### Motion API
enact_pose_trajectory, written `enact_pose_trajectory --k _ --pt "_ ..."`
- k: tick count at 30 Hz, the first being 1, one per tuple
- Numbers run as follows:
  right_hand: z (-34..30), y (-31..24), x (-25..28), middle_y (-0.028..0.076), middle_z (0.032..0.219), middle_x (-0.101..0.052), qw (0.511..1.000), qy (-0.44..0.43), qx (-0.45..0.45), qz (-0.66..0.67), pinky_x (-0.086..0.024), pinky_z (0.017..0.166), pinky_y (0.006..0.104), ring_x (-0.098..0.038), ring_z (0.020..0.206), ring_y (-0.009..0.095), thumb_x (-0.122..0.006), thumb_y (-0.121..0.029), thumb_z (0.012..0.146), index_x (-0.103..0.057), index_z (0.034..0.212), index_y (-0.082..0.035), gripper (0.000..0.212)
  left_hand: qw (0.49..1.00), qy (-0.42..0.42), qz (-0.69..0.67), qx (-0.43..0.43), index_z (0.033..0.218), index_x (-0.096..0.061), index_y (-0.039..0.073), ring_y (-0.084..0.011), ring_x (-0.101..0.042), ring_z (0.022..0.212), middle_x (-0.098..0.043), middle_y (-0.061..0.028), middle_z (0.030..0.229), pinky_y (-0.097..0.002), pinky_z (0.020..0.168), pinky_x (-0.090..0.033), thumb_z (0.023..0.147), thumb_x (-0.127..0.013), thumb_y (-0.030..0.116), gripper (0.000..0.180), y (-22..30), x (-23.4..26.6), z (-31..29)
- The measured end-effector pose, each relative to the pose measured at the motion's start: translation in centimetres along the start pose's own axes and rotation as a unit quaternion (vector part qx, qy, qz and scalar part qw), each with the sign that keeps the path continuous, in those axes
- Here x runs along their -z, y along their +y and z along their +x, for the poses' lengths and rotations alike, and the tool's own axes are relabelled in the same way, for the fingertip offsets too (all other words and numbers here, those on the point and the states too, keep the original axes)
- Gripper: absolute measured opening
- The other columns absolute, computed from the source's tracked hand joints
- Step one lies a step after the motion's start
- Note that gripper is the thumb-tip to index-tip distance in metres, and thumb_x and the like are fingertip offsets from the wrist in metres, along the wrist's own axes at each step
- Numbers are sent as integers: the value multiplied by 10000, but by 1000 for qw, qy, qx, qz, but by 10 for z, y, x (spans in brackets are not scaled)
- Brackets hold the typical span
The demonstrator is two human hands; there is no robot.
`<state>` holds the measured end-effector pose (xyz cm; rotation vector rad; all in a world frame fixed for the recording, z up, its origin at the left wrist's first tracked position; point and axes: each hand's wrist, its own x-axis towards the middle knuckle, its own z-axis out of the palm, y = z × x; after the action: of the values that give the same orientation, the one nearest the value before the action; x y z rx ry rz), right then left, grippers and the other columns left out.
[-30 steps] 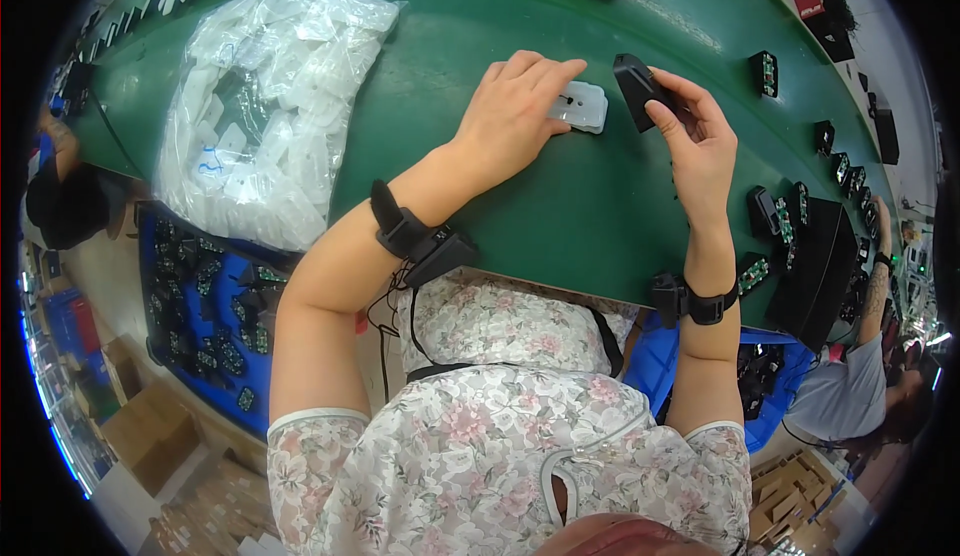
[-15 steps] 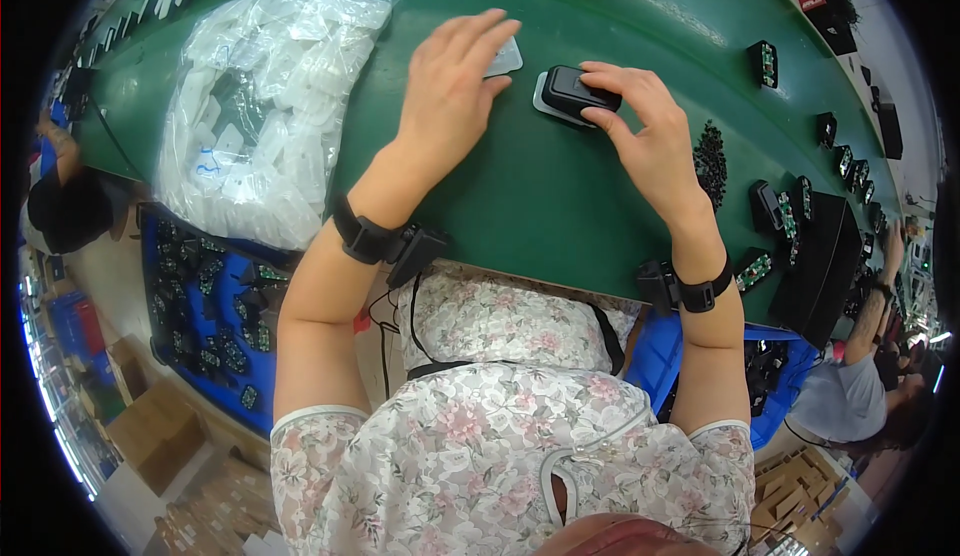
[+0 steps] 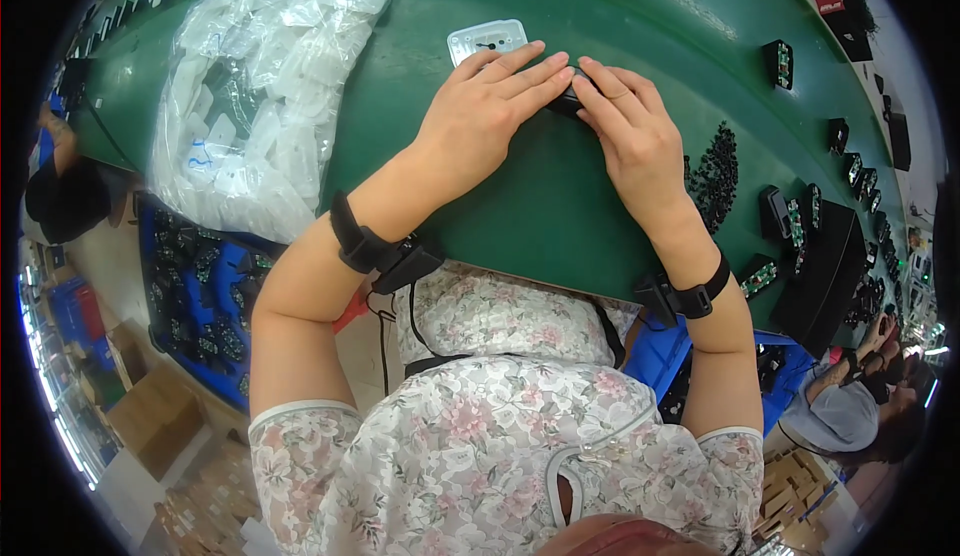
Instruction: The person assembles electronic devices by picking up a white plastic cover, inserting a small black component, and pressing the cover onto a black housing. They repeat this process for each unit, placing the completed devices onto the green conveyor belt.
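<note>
– Grip first: how do the hands stand?

– Left hand [image 3: 478,124] has its fingers stretched out, nearly flat, their tips at the black casing [image 3: 565,103]. The right hand [image 3: 635,134] comes from the other side, fingers bent over it. Both thumbs are hidden, so I can't tell how far either hand is closed, or whether it pinches or only presses.

– And where does the casing lie?

– Between the two sets of fingertips, over the green surface [image 3: 520,231], mostly covered. Only dark slivers show. Whether it sits flat I can't make out.

– What would make this step go well?

– It looks like pressing or steadying with both hands. I'd spread the force evenly, keep the fingertips off the edges, and let one hand brace while the other pushes, so nothing tilts.

– Anything close by to mind?

– One white plate [image 3: 488,38] lies just beyond the left fingers, which overlap its near edge in view; I can't say if they touch. I'd keep that hand from nudging it. The small black pieces [image 3: 718,171] are piled to the right, clear of the fingers.
</note>
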<state>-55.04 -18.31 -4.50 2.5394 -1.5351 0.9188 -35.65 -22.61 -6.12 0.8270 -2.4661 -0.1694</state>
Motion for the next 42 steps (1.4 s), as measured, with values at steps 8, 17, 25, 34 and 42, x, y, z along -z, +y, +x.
enact_pose_trajectory --k 8,17,25,34,42 --pt "-1 12 -1 50 1130 -630 999 10 6 42 -533 760 327 -594 956 254 -677 40 679 -640 1063 -63 399 998 -25 43 -27 1274 -513 65 -223 -490 1219 -512 -54 1333 -364 961 -407 787 -530 -10 493 3 4 3" --pt "14 24 9 66 998 -667 988 -35 -66 134 -495 783 301 -608 889 214 -658 -55 780 -639 1063 -49 284 997 25 73 -15 1164 -553 -3 -242 -554 1071 -576 -117 1200 -356 890 -434 762 -649 141 438 14 -11 14" --pt "16 25 15 80 1124 -572 944 -41 -113 307 -419 903 282 -533 1043 161 -528 -268 945 -521 1238 -63 357 803 53 -542 243 1073 -508 -37 -138 -637 690 -647 -110 862 -250 580 -512 905 -580 129 248 23 -1 35" --pt "11 -6 29 77 1082 -585 923 -13 -163 347 -435 857 290 -555 949 167 -407 -372 990 -541 1174 -52 393 811 40 -525 256 967 -520 -33 -126 -633 630 -638 -104 822 -235 543 -509 887 -611 125 199 40 26 30" --pt "14 2 15 68 1067 -593 852 -16 -249 460 -443 827 275 -559 925 158 -465 -342 975 -533 1193 -48 372 850 -113 -425 292 969 -508 -43 -175 -646 578 -629 -137 779 -269 505 -523 903 -591 142 213 10 37 49"
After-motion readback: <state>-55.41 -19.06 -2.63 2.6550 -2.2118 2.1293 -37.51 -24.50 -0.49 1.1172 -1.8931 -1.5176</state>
